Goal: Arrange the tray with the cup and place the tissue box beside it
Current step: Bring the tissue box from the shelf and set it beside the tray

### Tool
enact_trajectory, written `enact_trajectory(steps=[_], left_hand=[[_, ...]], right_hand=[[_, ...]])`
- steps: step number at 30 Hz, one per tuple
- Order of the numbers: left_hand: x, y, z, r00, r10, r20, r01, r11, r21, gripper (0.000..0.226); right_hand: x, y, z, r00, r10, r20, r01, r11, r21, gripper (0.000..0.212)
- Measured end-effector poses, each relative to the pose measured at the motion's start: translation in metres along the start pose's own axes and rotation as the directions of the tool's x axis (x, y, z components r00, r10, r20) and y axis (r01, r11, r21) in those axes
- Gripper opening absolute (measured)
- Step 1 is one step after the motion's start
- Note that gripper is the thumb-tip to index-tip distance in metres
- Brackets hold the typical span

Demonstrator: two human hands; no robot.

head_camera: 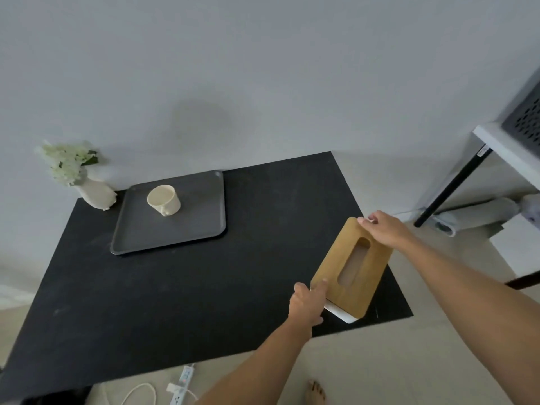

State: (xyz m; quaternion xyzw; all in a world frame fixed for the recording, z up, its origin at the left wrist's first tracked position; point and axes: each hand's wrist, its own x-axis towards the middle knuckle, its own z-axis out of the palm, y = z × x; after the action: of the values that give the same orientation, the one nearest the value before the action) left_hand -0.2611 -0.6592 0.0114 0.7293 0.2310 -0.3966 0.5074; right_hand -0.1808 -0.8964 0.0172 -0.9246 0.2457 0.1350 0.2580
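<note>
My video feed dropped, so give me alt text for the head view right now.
Both hands grip a tissue box with a wooden lid at the black table's right edge, the left hand at its near end, the right hand at its far end. A cream cup sits on a grey tray near a flower vase.

A wide bare stretch of the table (181, 293) is left open between the tray (187, 229) and the box (352, 266) at the right edge. The far-left corner is blocked by the vase (98, 194), and the tray's middle is taken by the cup (164, 199).
</note>
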Motion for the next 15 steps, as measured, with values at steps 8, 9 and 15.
enact_trajectory(steps=[8,9,15], left_hand=[[-0.003,0.008,0.014,0.998,-0.066,-0.009,0.065,0.995,-0.075,0.058],[-0.003,0.009,0.016,0.997,-0.077,-0.013,0.076,0.994,-0.083,0.057],[-0.004,0.01,0.021,0.993,-0.103,-0.065,0.088,0.976,-0.2,0.057]], right_hand=[[0.006,0.004,0.006,0.995,-0.051,0.081,0.051,0.999,0.003,0.053],[0.007,0.003,0.006,0.995,-0.054,0.086,0.054,0.999,0.002,0.053],[0.004,-0.007,0.006,0.993,-0.065,0.095,0.063,0.998,0.025,0.047]])
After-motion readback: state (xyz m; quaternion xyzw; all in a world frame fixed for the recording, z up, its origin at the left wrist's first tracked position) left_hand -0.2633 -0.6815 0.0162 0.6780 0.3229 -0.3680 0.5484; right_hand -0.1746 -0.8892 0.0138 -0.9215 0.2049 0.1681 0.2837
